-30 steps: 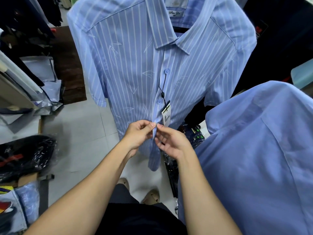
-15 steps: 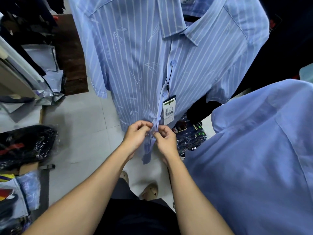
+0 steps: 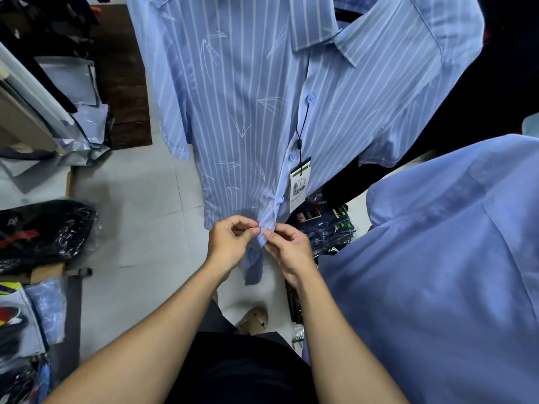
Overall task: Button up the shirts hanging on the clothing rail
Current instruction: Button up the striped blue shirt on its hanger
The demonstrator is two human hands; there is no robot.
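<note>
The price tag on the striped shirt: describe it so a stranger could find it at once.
Start at the light blue striped shirt hanging in the middle of the view and follow its button placket down. A thin black cord drops from near the upper button to the price tag, a white card with dark print. It is the only paper item on the shirt; the plain blue shirt to the right shows none.

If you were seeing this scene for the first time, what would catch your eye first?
The light blue white-striped short-sleeved shirt hanging at top centre dominates, with a white paper price tag dangling on a black cord beside its button placket. Below it, the left hand and right hand pinch the placket near the hem. A plain blue shirt fills the right side.
</note>
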